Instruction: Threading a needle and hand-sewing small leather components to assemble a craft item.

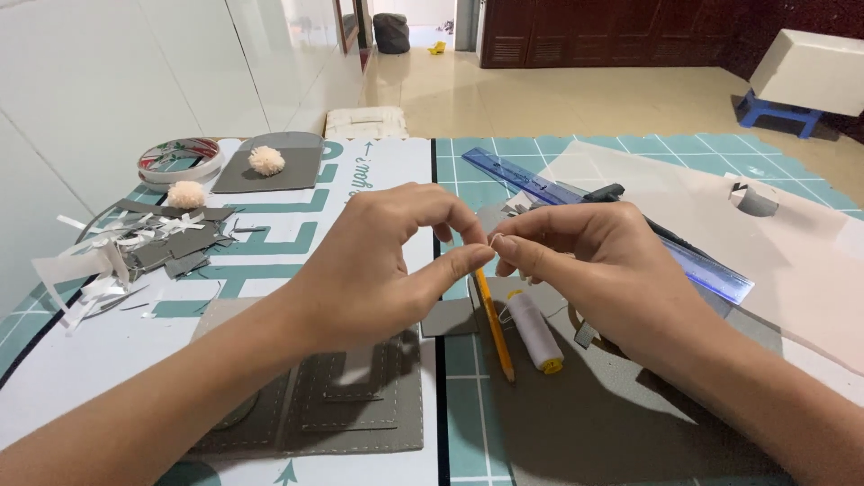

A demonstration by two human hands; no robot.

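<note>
We pinch fine thread (494, 239) between left hand (378, 265) and right hand (589, 261); limp, light, slippery; hold near its end.

This is a room in a home, with a craft corner set up low on the floor. A green gridded cutting mat (630, 148) lies directly on the glossy beige floor tiles (540, 90), pushed against a white tiled wall (117, 81). Dark brown louvred wooden cabinet doors (576, 31) line the far side, and a small blue plastic stool (765, 112) stands near them. On the mat lie a translucent blue plastic ruler (540, 189), a spool of pale grey thread (533, 331), a yellow pencil (493, 328), grey felt offcuts (175, 243) and cream pom-poms (266, 160), signs of hobby sewing rather than a workshop.
</note>
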